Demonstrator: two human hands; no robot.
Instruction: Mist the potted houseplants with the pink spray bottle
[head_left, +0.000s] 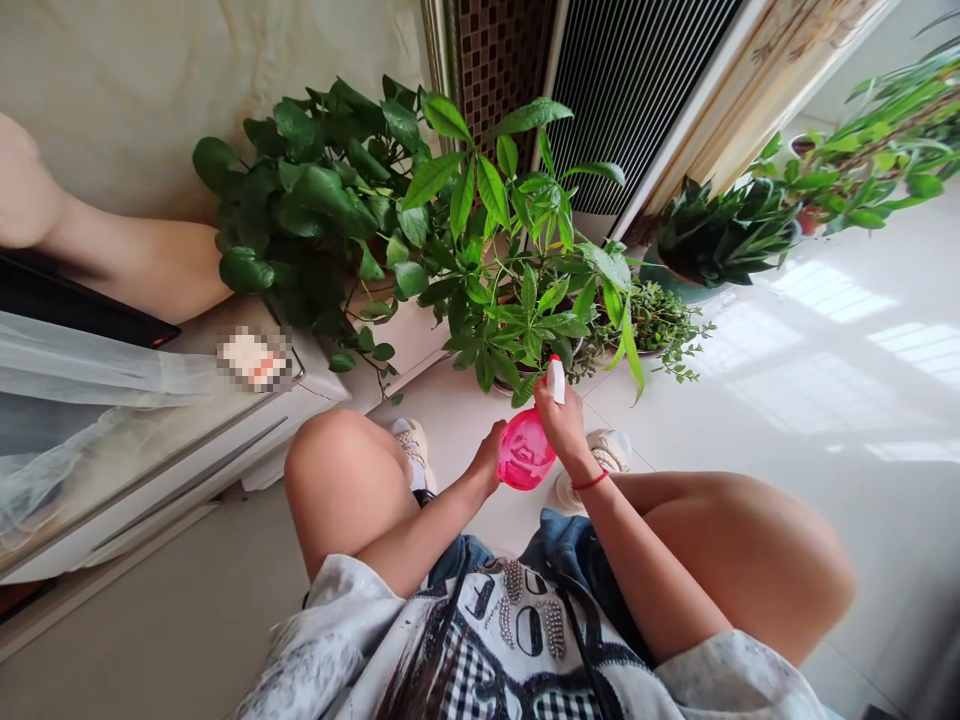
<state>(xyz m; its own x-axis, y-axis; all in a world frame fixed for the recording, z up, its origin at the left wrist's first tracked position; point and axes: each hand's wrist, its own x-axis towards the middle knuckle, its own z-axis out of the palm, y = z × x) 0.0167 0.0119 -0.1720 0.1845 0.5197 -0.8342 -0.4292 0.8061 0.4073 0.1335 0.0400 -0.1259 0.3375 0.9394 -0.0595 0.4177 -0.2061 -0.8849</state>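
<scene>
A pink translucent spray bottle (527, 452) with a white and red spray head is held between my two hands, in front of my knees. My right hand (562, 415) is closed around its neck and trigger area. On the bottle's left side, my left hand (491, 455) grips its body, with the fingers partly hidden behind it. Just beyond the spray head stands a leafy green potted plant (529, 300), its lower leaves close to the nozzle. No spray can be made out.
A broad-leaved trailing plant (315, 200) is at the left, near a low cabinet (300, 425). Right of the leafy plant are a small-leaved plant (652, 325) and a dark spiky plant (724, 235). A dark vented panel (637, 90) stands behind. Tiled floor (810, 400) lies to the right.
</scene>
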